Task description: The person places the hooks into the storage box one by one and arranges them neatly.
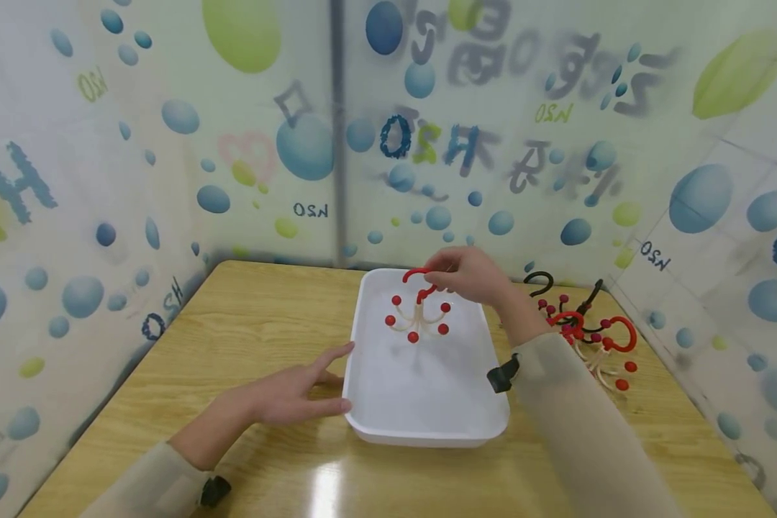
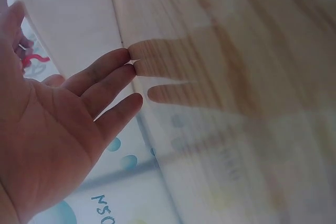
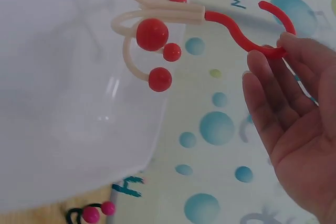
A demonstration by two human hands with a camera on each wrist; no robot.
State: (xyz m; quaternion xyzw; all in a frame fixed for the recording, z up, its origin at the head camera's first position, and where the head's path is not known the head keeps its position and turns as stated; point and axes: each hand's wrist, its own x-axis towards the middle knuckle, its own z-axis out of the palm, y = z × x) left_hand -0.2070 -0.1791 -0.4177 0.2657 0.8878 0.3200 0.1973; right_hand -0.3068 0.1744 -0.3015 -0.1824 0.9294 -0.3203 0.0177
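Note:
A multi-arm hanger (image 1: 419,316) with a red hook, cream curved arms and red ball tips hangs over the white plastic tray (image 1: 388,424). My right hand (image 1: 469,275) pinches its red hook (image 3: 239,38) between thumb and fingers, and in the right wrist view the arms dangle away from the hand. At the tray's left side is my left hand (image 1: 288,394), fingers spread and fairly straight, fingertips right at the wall. In the left wrist view its palm shows and the hand (image 2: 63,114) holds nothing.
Right of the tray lies a cluster of more hangers: black ones (image 1: 583,306) with dark red balls and red-hooked ones (image 1: 605,352) with cream arms. The wooden table (image 1: 265,309) meets patterned curtains (image 1: 265,208) at the back and sides.

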